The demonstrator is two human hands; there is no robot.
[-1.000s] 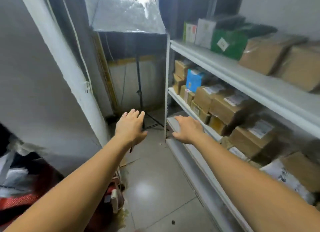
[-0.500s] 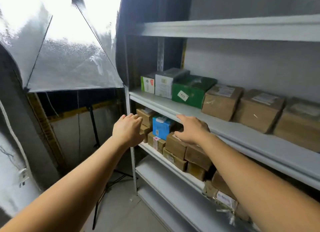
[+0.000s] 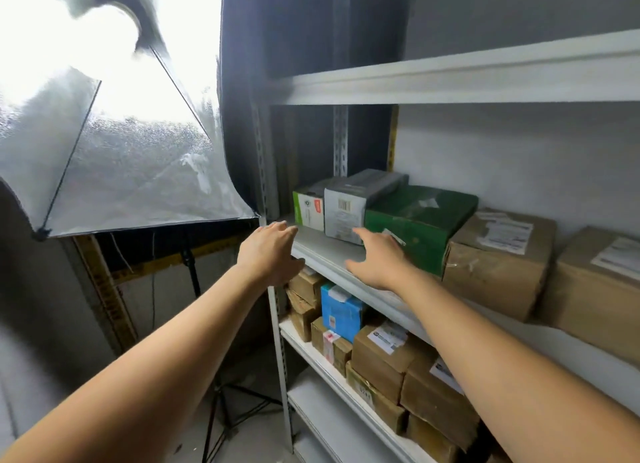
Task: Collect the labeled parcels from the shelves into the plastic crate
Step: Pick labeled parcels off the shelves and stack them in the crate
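Note:
A white metal shelf (image 3: 332,251) carries a row of parcels: a small white and green box (image 3: 308,209), a grey box (image 3: 346,213) with a barcode, a green box (image 3: 422,220) and two brown labelled cartons (image 3: 498,265) (image 3: 602,282). My left hand (image 3: 270,254) hovers with spread fingers at the shelf's left front corner, holding nothing. My right hand (image 3: 377,258) reaches with straight fingers over the shelf board, just in front of the grey and green boxes, apart from them. The shelf below holds a blue box (image 3: 341,310) and several brown labelled cartons (image 3: 384,355). The crate is out of view.
A lit softbox (image 3: 114,133) on a black stand (image 3: 214,386) fills the left side, close to the shelf's upright post (image 3: 280,358). Another white shelf board (image 3: 450,81) runs overhead. Grey wall lies behind the shelves.
The view has risen from the floor and lower shelves to the upper shelf. Both hands have lifted from the lower level up to that shelf's front edge.

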